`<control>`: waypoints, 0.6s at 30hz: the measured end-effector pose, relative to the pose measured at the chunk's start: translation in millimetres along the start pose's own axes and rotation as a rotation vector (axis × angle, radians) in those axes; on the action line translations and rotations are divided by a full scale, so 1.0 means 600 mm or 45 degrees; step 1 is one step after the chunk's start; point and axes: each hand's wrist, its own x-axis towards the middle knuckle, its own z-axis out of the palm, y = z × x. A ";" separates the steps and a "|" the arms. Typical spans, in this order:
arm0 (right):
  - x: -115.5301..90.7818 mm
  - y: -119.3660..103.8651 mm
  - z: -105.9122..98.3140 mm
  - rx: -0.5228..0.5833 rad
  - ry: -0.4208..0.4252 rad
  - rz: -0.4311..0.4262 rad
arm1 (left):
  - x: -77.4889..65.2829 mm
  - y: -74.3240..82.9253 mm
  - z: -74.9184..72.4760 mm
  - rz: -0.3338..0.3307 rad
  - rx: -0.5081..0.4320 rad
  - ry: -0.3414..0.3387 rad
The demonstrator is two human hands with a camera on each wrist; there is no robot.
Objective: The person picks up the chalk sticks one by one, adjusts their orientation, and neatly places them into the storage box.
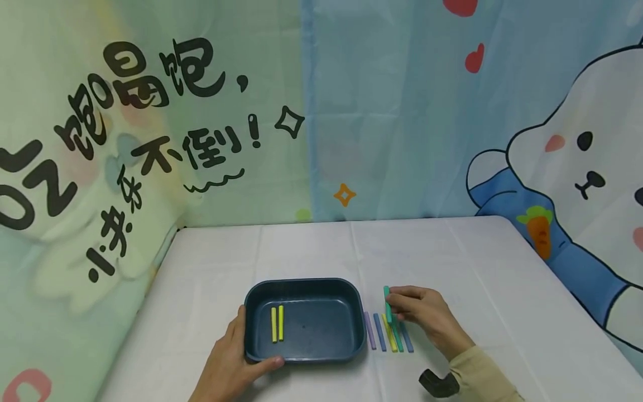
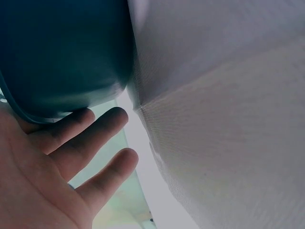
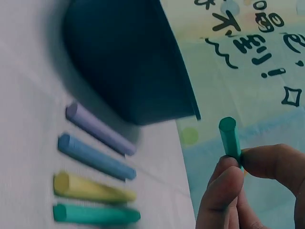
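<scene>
Between thumb and fingertips, my right hand (image 1: 427,315) pinches a green chalk stick (image 3: 230,138), raised upright above a row on the table. That row has a purple chalk (image 1: 370,330), a blue chalk (image 3: 95,156), a yellow chalk (image 3: 93,187), another green chalk (image 3: 96,214) and a second blue chalk (image 1: 407,337). Left of it stands a dark blue tray (image 1: 304,358), holding two yellow chalks (image 1: 274,325) side by side. My left hand (image 1: 231,357) rests against the tray's near left corner, thumb along the front rim. In the left wrist view its fingers (image 2: 90,140) are extended and spread.
White cloth covers the table (image 1: 311,251). A printed curtain (image 1: 392,111) rises behind and beside it. At the right sleeve (image 1: 484,374) sits a black curved piece (image 1: 438,384).
</scene>
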 end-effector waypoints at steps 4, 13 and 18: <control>0.000 -0.007 0.019 0.040 -0.015 -0.016 | 0.000 0.000 -0.002 -0.005 -0.008 -0.008; -0.002 -0.024 0.065 0.071 -0.076 -0.092 | 0.003 0.004 0.002 -0.016 0.010 -0.014; -0.002 -0.036 0.097 0.122 -0.097 -0.111 | 0.002 0.003 0.001 -0.019 0.020 -0.007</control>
